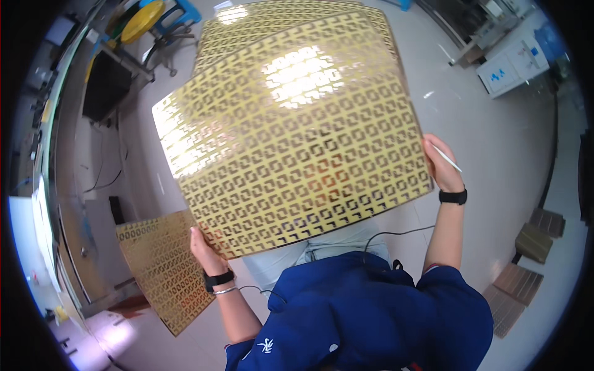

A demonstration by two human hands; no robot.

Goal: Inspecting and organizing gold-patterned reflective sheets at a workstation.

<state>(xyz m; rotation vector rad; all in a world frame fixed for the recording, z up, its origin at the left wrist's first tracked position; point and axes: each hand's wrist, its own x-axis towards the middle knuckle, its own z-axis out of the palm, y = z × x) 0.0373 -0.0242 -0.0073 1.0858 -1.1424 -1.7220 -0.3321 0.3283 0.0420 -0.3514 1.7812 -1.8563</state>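
A large yellow-gold panel (297, 167) with rows of repeating metallic shapes is held up in front of me, tilted, with bright glare on its far part. Fingers of my left hand (208, 252) grip its near left corner. On the opposite edge, my right hand (443, 166) is closed around the panel's right side. A thin white pen-like stick (446, 158) also sticks out from that right hand. Behind the held panel lie more sheets of the same pattern (232, 37), partly covered by it. Another such panel (164, 266) leans at the lower left, beside my left hand.
A workbench (59, 179) runs along the left side. Near the far left stand a yellow round stool (143, 21) and a blue stool (179, 15). A white cabinet (512, 67) is at the far right. Several brown panels (518, 283) lie on the right floor. A black cable (399, 233) crosses by my lap.
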